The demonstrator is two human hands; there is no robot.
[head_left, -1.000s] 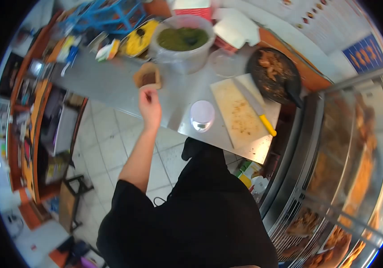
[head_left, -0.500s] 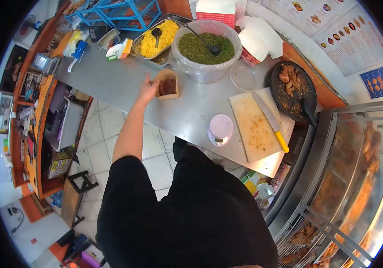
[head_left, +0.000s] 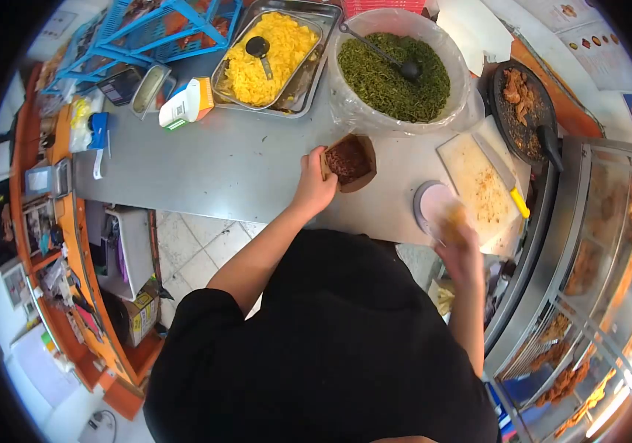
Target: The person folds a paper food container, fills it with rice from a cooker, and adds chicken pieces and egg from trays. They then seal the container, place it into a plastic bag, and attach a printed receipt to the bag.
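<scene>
My left hand grips the left side of a small brown paper box at the counter's front part. Dark reddish-brown food lies inside the box. My right hand is beside a round white kitchen scale and overlaps its lower right edge. Motion smears the right fingers, and a yellowish-brown thing shows at them, too blurred to name. Just right of the scale lies a cutting board with brown crumbs and a yellow-handled knife on it.
A bag-lined tub of chopped greens and a tray of yellow food stand at the back. A dark stone mortar holds brown meat pieces. Blue crates are back left; a glass food case stands at the right.
My left hand has brought the paper box rightward and nearer to me. My right hand has come into view by the scale. The camera view has shifted left and closer to the counter.
</scene>
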